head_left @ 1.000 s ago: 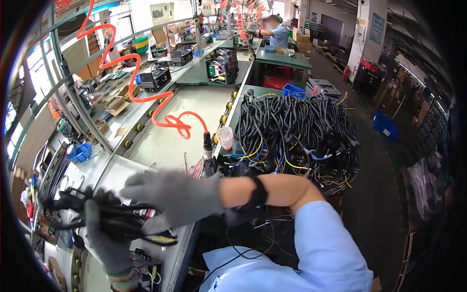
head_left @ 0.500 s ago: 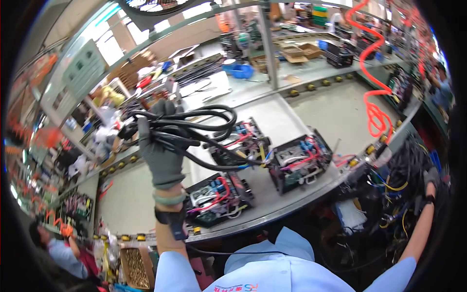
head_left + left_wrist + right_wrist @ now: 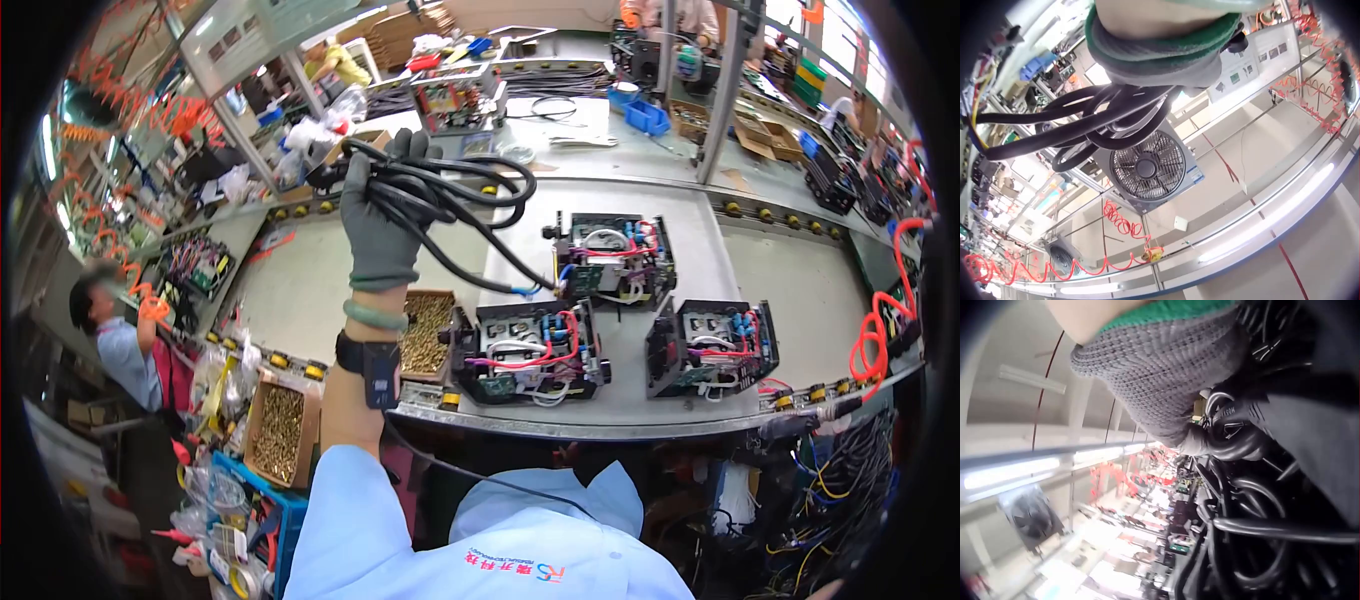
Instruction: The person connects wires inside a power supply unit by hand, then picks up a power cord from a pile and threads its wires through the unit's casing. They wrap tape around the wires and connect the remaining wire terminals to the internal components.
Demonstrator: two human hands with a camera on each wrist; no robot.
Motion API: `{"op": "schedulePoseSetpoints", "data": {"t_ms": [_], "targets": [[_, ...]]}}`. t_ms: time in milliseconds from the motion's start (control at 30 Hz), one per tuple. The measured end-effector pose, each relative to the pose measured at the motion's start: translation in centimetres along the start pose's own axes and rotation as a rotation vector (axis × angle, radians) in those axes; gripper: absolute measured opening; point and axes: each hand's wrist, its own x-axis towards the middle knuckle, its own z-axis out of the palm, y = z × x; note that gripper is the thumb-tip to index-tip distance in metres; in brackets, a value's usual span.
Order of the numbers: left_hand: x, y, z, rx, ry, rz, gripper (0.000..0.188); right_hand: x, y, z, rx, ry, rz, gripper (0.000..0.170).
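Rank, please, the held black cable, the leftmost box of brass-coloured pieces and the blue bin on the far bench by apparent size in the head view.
1. Held black cable
2. Leftmost box
3. Blue bin

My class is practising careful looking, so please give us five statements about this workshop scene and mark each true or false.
1. The left grip holds a looped black cable. True.
2. Both grips are bare. False: each wears a grey glove.
3. The right wrist view shows the right grip close to black cables. True.
4. The camera wearer is dressed in red. False: the shirt is light blue.
5. Small brass-coloured parts lie in a cardboard box. True.
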Motion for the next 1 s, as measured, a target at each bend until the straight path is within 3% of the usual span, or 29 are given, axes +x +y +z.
{"op": "schedulePoseSetpoints", "data": {"t_ms": [100, 300, 400, 433, 500, 567, 633, 667, 767, 833, 867, 900, 967, 1000], "targets": [[2.0, 0.4, -3.1, 0.046, 0.056, 0.17, 0.068, -1.7, -1.2, -2.4, 0.135, 0.065, -0.035, 0.065], [4.1, 3.1, -12.9, 0.104, 0.287, 0.245, 0.061, -10.3, -8.7, -11.5, 0.539, 0.179, -0.171, 0.068], [2.1, 5.7, -18.0, 0.244, 0.352, -0.143, 0.045, -15.8, -14.1, -17.2, 0.744, 0.182, -0.294, 0.07], [0.4, 7.0, -18.0, 0.571, 0.26, -0.289, 0.036, -17.8, -16.0, -19.0, 0.814, 0.172, -0.332, 0.071], [-2.0, 6.8, -19.4, 0.657, 0.607, -0.555, 0.029, -21.8, -19.8, -22.8, 0.939, 0.129, -0.422, 0.072], [-4.5, 7.5, -29.7, 0.998, 0.424, -0.859, 0.027, -26.0, -24.2, -26.2, 1.056, 0.05, -0.524, 0.074], [-7.9, 5.8, -30.6, 1.396, 0.591, -0.873, 0.027, -30.1, -28.7, -29.1, 1.162, -0.062, -0.637, 0.075], [-9.0, 5.3, -31.8, 1.41, 0.621, -0.765, 0.029, -32.2, -31.0, -30.4, 1.212, -0.133, -0.701, 0.076], [-9.1, 5.4, -34.2, 1.51, 0.499, -0.761, 0.039, -38.2, -38.2, -33.6, 1.31, -0.407, -0.875, 0.078], [-7.4, 6.3, -26.3, 2.229, 0.351, -0.521, 0.047, -41.8, -42.6, -35.0, 1.347, -0.627, -0.981, 0.08], [-7.3, 6.2, -21.8, 2.283, 0.367, -0.385, 0.053, -43.5, -44.8, -35.5, 1.354, -0.758, -1.027, 0.081], [-7.5, 6.0, -19.9, 2.278, 0.356, -0.381, 0.053, -44.9, -46.9, -35.6, 1.342, -0.891, -1.066, 0.081], [-8.1, 5.9, -17.4, 1.579, 0.112, -0.268, 0.05, -46.7, -50.6, -36.1, 1.34, -1.191, -1.162, 0.079], [-8.6, 5.6, -15.3, 1.575, 0.113, -0.263, 0.05, -47.4, -51.6, -35.6, 1.391, -1.245, -1.155, 0.074]]}}
